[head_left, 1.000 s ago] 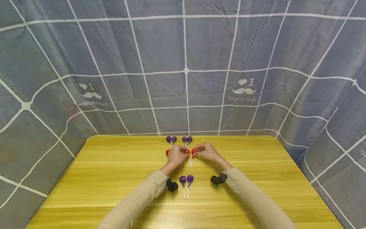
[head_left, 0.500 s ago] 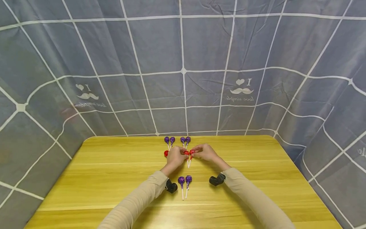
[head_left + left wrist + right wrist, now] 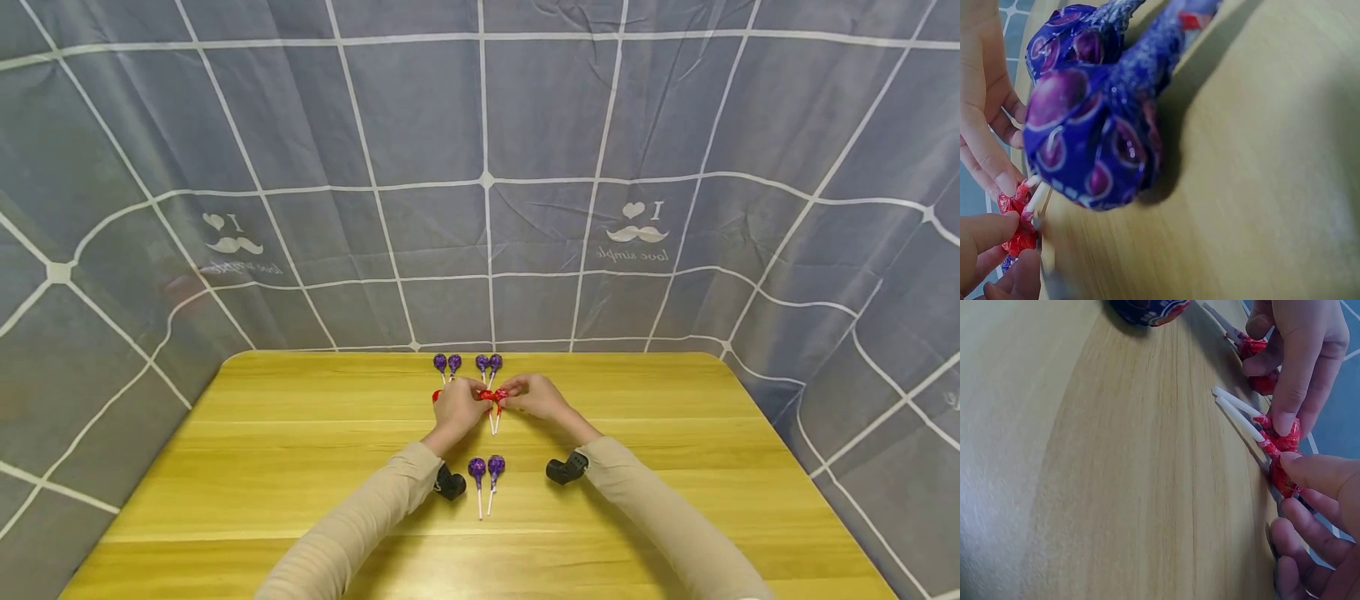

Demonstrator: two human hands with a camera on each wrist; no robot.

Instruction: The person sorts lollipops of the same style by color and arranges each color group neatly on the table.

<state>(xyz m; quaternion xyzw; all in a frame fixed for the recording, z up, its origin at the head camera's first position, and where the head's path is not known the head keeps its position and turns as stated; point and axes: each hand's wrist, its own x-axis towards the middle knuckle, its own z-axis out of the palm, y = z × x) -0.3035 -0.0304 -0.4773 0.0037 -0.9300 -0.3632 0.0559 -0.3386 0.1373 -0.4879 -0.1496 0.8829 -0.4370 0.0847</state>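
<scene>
My left hand [image 3: 457, 406] pinches the head of a red-wrapped lollipop [image 3: 487, 395] between thumb and fingers. Facing it, my right hand [image 3: 538, 397] pinches a second red lollipop [image 3: 1282, 478]. In the right wrist view the two red heads touch, and their white sticks lie close together, pointing toward the near side of the table. Partly hidden behind my left hand is more red wrapper [image 3: 437, 396]; the right wrist view shows red lollipop heads [image 3: 1263, 382] there.
Two purple lollipops [image 3: 487, 468] lie between my forearms, looming large in the left wrist view. Along the far edge of the wooden table [image 3: 300, 467] are two more purple pairs, one left [image 3: 447, 363] and one right [image 3: 489, 363]. A grey checked curtain [image 3: 435, 233] surrounds the table.
My right hand has shifted slightly left with its red lollipop, closing the gap to the one in my left hand. The left hand stays nearly in place. The purple lollipops have not moved.
</scene>
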